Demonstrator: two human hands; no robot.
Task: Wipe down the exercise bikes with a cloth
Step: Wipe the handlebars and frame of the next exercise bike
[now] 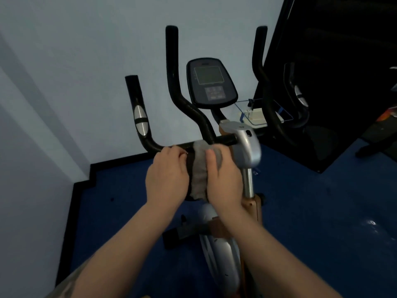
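Observation:
An exercise bike stands in front of me, with black handlebars (171,82), a dark console (210,82) and a silver stem housing (247,145). A grey cloth (199,168) is draped over the horizontal handlebar bar just left of the stem. My right hand (223,179) grips the cloth from the right, thumb on top. My left hand (167,175) is closed on the cloth's left edge, next to the bar. Part of the cloth hangs down between my hands.
A pale wall rises behind the bike, with a black skirting along the blue floor (322,211). A clear plastic tray (257,115) sits behind the stem. A dark panel (333,61) stands at the right. The bike's base bar (182,233) lies on the floor.

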